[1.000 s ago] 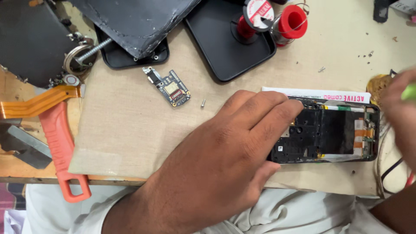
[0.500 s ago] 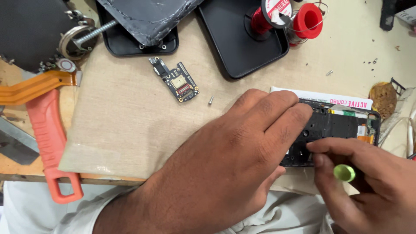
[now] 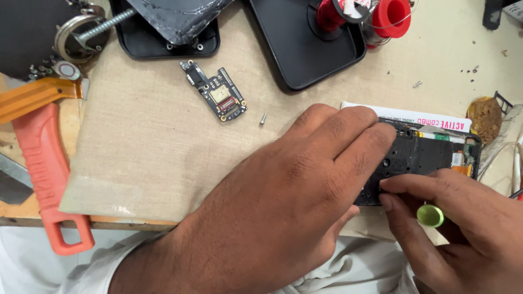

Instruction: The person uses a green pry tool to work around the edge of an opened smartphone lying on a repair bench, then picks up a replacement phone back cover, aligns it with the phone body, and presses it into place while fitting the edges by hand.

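My left hand (image 3: 294, 190) lies flat on the left end of an opened black phone body (image 3: 430, 155), pressing it to the beige cloth mat (image 3: 147, 152). My right hand (image 3: 457, 223) grips a small screwdriver with a green round cap (image 3: 430, 215), held upright at the phone's near edge; its tip is hidden by my fingers. A small black circuit board (image 3: 215, 92) lies loose on the mat to the upper left, with a tiny screw (image 3: 262, 118) beside it.
A white printed box (image 3: 414, 117) sits under the phone. Black trays (image 3: 305, 43) with red wire spools (image 3: 389, 16) stand at the back. An orange-handled tool (image 3: 43, 163) and a metal vise screw (image 3: 81, 32) are at the left. A brass wool cleaner (image 3: 485, 114) is at right.
My right hand has come in from the right with the green-capped screwdriver and set it against the phone. The view has shifted slightly down and right; my left hand stays on the phone.
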Available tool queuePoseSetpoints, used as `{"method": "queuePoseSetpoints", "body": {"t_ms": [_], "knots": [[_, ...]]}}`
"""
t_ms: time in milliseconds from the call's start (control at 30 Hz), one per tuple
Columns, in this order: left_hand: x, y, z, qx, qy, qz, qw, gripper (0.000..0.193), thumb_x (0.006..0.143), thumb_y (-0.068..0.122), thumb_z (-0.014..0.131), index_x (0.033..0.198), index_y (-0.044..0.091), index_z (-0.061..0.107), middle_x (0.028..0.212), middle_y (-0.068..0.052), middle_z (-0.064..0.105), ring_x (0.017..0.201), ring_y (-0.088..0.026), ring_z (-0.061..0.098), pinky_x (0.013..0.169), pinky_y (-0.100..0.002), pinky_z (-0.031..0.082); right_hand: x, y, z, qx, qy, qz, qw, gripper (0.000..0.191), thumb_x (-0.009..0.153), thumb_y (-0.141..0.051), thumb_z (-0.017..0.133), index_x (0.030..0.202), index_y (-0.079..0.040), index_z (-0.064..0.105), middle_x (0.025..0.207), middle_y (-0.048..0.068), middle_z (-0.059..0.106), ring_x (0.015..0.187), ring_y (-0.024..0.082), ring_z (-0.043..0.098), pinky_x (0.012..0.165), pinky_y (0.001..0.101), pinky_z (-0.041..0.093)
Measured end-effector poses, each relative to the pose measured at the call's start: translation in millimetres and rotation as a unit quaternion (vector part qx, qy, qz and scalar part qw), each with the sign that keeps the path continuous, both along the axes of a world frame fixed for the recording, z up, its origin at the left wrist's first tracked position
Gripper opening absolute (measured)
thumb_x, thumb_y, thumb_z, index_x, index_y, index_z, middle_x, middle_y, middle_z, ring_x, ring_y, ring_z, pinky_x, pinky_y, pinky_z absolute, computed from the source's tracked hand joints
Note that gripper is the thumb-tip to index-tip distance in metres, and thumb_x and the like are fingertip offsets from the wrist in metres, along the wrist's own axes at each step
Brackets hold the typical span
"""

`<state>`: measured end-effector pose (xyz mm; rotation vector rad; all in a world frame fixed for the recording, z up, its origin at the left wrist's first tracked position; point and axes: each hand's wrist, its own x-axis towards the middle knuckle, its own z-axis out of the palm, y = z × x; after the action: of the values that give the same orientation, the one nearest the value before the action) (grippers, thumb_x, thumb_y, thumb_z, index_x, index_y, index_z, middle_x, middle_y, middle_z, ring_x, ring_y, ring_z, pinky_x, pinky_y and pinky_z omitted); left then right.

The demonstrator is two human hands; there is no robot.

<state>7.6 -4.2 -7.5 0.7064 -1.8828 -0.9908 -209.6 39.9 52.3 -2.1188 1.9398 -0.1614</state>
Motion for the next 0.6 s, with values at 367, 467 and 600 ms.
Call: {"method": "queuePoseSetpoints", "body": {"t_ms": [367, 467, 600], "knots": [[0.8, 0.1, -2.6, -0.02, -0.003, 0.015, 1.0, 0.066, 0.071, -0.003, 0.076, 0.131, -0.011, 0.049, 0.129, -0.023, 0.055, 0.117, -0.034, 0.056, 0.099, -0.039, 0.056, 6.5, -3.7, 1.4, 0.022, 0.003, 0.07, 0.997, 0.027, 0.072, 0.002, 0.075, 0.098, -0.003, 0.068, 0.08, 0.001, 0.07, 0.074, 0.01, 0.071, 0.064, 0.0236, 0.058], [0.4, 1.2, -4.2, -0.013, 0.019, 0.019, 1.0, 0.063, 0.071, -0.004, 0.075, 0.128, -0.011, 0.05, 0.127, -0.023, 0.055, 0.116, -0.033, 0.056, 0.095, -0.037, 0.057, 10.0, -0.3, -0.1, 0.033, -0.011, 0.08, 0.996, 0.03, 0.068, 0.001, 0.076, 0.096, -0.005, 0.067, 0.079, -0.001, 0.071, 0.075, 0.01, 0.071, 0.067, 0.0245, 0.056], [0.8, 1.2, -6.8, 0.006, 0.017, -0.001, 1.0, 0.062, 0.071, -0.006, 0.074, 0.128, -0.011, 0.051, 0.123, -0.022, 0.056, 0.114, -0.031, 0.057, 0.092, -0.036, 0.058, 5.9, 0.4, -4.0, 0.031, -0.009, 0.108, 0.994, 0.032, 0.069, 0.002, 0.076, 0.098, -0.004, 0.066, 0.081, 0.002, 0.071, 0.075, 0.012, 0.071, 0.065, 0.0238, 0.059]]}}
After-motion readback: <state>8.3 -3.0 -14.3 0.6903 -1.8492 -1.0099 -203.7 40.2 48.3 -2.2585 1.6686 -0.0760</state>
